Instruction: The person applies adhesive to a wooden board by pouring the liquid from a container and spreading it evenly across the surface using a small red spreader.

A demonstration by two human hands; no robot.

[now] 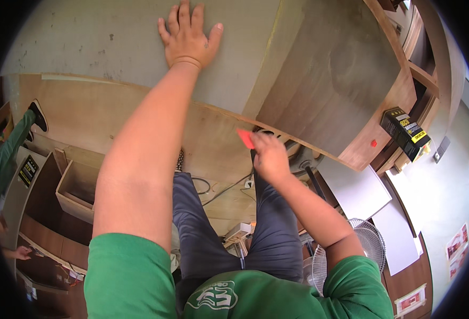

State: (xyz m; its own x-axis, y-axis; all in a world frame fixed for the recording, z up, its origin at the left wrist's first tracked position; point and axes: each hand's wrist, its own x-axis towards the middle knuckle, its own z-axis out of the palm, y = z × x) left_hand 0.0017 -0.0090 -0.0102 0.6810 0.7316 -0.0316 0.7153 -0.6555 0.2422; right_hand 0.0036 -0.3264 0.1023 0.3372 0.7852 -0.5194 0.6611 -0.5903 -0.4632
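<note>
My left hand [189, 40] rests flat with fingers spread on a grey sheet [91, 37] near the top of the head view. My right hand [267, 157] is closed on a red flat piece [245, 137], apparently a scraper, just below the sheet's wooden front edge [319, 149]. A darker, smudged grey-brown area [324, 69] covers the surface to the right, with a small red object [373, 143] near its lower corner.
A co-worker's green trouser leg [8, 149] and hand [22, 252] show at left, beside an open wooden box [77, 186]. A black-and-yellow carton [404, 133] lies at right. A fan [367, 242], white boards [351, 189] and cables [218, 194] are lower down.
</note>
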